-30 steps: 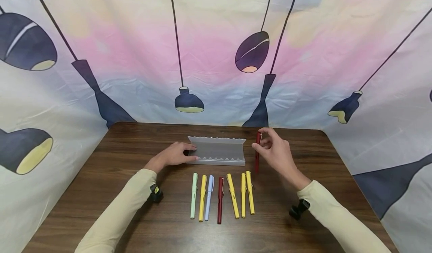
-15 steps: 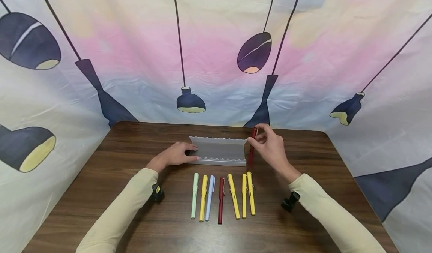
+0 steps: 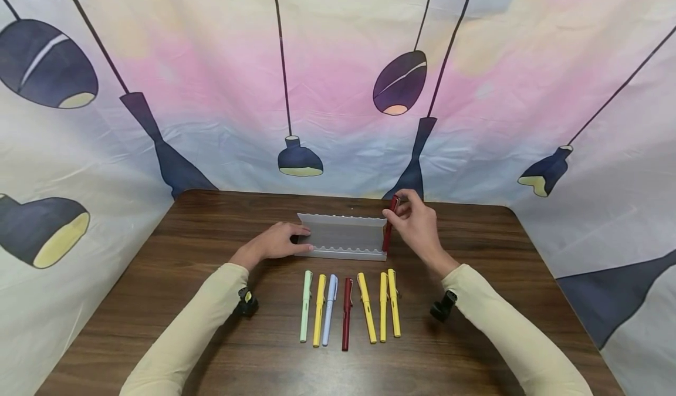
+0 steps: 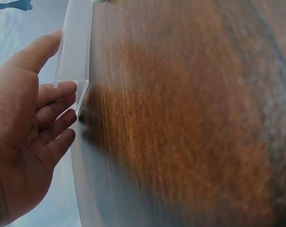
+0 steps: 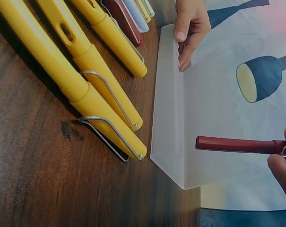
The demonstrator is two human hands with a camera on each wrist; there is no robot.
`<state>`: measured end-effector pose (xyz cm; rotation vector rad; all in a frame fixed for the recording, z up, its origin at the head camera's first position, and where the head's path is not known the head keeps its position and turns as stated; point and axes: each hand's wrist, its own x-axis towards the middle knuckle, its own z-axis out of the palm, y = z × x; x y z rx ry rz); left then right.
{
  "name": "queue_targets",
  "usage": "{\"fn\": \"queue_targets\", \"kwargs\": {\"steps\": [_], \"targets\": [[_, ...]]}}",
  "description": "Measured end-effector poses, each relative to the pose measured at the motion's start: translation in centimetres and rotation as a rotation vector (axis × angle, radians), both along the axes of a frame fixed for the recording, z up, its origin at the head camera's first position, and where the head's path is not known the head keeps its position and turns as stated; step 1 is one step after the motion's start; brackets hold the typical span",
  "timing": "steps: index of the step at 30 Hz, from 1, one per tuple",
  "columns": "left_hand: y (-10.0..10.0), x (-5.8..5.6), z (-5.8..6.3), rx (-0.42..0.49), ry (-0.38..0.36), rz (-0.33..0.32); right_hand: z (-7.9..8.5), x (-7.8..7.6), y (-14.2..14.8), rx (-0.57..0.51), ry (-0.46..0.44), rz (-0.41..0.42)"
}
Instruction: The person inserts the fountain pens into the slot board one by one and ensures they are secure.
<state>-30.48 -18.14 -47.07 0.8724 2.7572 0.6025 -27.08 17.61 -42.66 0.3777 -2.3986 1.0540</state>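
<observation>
My right hand (image 3: 417, 223) pinches a dark red fountain pen (image 3: 389, 232) by its clip end, above the right end of a translucent pen holder (image 3: 343, 256) with notched walls. The pen leans slightly, its lower tip near the front wall; the right wrist view shows the red barrel (image 5: 235, 144) over the holder's inside, and I cannot tell whether it touches. At the holder's left end rests my left hand (image 3: 274, 242), fingers relaxed. In the left wrist view its fingers (image 4: 57, 113) lie against the holder's end, with the thumb by the long wall.
In front of the holder lies a row of capped pens: a mint green pen (image 3: 306, 307), a light blue pen (image 3: 330, 310), another dark red pen (image 3: 347, 314) and several yellow ones, including a yellow pen (image 3: 394, 303) at the right end. A lamp-patterned cloth hangs behind the wooden table (image 3: 253, 361).
My right hand has carried the red pen leftward from beside the holder to over its right end, and the pen now leans. My left hand has stayed at the holder's left end.
</observation>
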Motion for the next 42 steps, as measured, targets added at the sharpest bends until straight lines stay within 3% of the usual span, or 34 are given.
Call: {"fn": "queue_targets", "kwargs": {"steps": [22,42], "targets": [[0.1,-0.2,-0.3,0.024,-0.013,0.011,-1.8,-0.5,-1.2,0.016,-0.029,-0.02],[0.0,0.0,0.0,0.002,-0.017,0.013,-2.5,-0.4,-1.3,0.118,-0.008,0.008]]}}
